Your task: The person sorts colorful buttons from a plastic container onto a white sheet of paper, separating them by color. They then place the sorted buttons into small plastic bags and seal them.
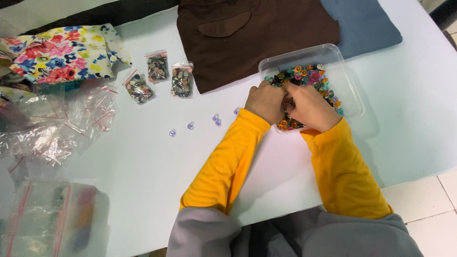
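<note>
Both hands, the left hand (264,101) and the right hand (308,107), are curling narrowly together over the buttons (309,76). These are lying in a clear tray (350,81) near the table's (409,119) far edge. I cannot tell what the hands are pinching.

Pretty plain setup: a big pale blue-white table (419,119) fills nearly the whole view, lit evenly and softly with only faint shadows. Off its right edge you can see a floor of light, off-white tiles (428,209) with thin grout lines. A dark strip (119,12) runs along the table's far edge.
</note>
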